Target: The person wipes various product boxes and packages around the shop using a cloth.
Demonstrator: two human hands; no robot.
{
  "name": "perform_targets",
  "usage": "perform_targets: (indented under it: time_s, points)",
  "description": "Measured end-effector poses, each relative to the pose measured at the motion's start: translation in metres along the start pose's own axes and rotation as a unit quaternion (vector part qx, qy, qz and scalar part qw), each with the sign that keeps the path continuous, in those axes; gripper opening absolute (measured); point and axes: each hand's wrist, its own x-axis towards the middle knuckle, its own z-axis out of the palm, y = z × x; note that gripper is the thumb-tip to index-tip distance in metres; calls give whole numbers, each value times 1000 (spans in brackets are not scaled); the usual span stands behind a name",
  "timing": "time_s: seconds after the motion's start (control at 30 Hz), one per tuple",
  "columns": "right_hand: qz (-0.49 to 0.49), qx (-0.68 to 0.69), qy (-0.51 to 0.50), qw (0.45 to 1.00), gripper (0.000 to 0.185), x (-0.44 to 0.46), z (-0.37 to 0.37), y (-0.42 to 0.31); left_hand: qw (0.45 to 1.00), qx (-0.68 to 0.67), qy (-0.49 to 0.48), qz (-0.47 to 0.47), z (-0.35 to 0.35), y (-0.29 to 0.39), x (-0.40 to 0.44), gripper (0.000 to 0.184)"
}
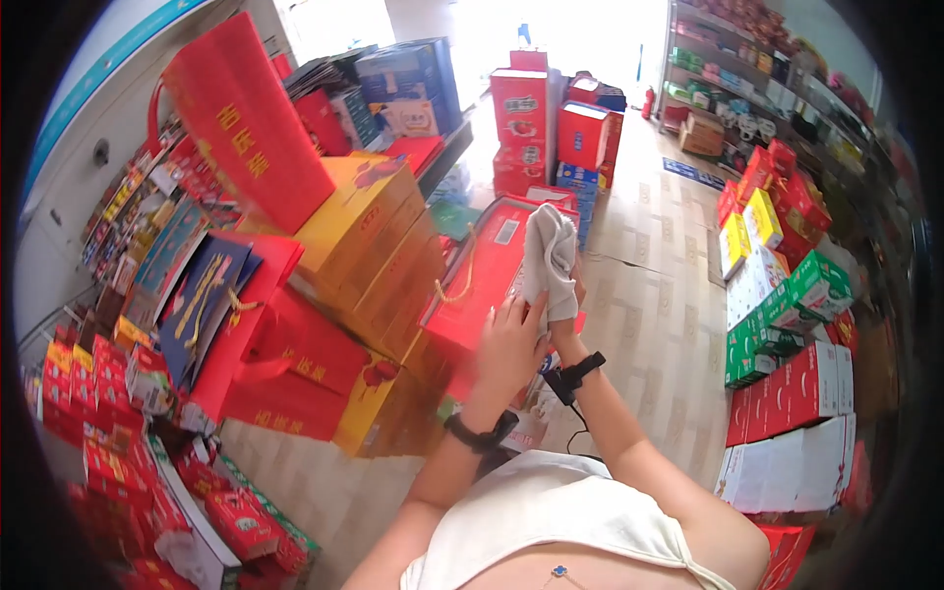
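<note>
A pale grey cloth [551, 264] is bunched in my right hand [568, 305], whose fingers are mostly hidden behind it. My left hand [513, 339] lies at the cloth's lower left edge, over a red box, with its fingers apart; it holds nothing that I can see. The red box [484, 280] has a yellow rope handle and a white label on top, and sits right under and beside both hands. Black bands are on both wrists.
Stacked yellow boxes [369, 226] and large red bags [251, 128] stand on the left. Ahead are tall red cartons [521, 123]. Red, white and green boxes [792, 393] line the right side. Pale tiled floor [649, 295] runs between, and shelves [728, 59] stand at the back right.
</note>
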Motion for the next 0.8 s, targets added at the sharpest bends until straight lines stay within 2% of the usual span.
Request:
perform_targets:
  time_s: [0.03,0.1,0.17,0.23,0.27,0.33,0.43,0.5,0.6,0.73,0.8]
  points:
    - [6,16,3,1000,39,-3,0,0,1000,6,1,-12,-1,1,-2,67]
    - [20,44,4,999,40,-12,-2,1,999,10,35,22,-1,6,-5,67]
    - [32,59,-1,998,40,-26,-5,7,1000,2,19,8,-3,9,-3,67]
    - [170,163,6,972,38,-60,-16,28,1000,-11,-1,4,-5,15,-8,67]
    - [169,162,8,972,38,-80,-23,38,1000,-5,20,9,-8,18,-11,64]
    - [334,230,11,914,36,-102,-30,52,999,5,47,22,-8,27,-12,62]
    - [370,182,-28,911,37,-124,-47,31,974,-154,123,111,9,40,-34,46]
    - [332,114,-76,933,37,-132,-59,4,973,-155,113,127,19,53,-48,43]
    - [179,18,-147,973,38,-118,-62,-46,974,-127,107,155,23,61,-56,38]
    - [-46,-44,-193,979,39,-63,-36,-91,967,-190,132,111,-13,57,-55,42]
    - [-88,-51,-211,972,39,-41,-18,-100,979,-95,172,44,-34,50,-55,41]
